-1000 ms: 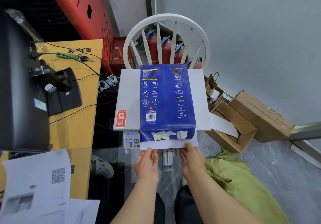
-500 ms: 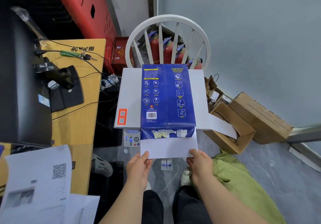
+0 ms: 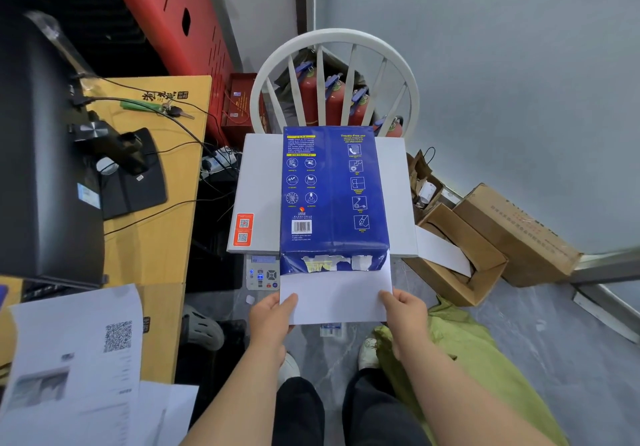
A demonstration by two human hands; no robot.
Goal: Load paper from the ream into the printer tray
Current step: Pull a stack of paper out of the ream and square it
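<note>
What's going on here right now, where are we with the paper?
A person is drawing a stack of white paper out of the torn near end of the blue ream, which lies on top of the white printer. The left hand grips the sheets' near left corner, the right hand the near right corner. The sheets are partly out, their far end inside the wrapper. Nothing has gone into the tray yet.

White chair [image 3: 334,38], red extinguishers [image 3: 308,99], cardboard boxes [image 3: 512,234], green cloth [image 3: 467,352].
</note>
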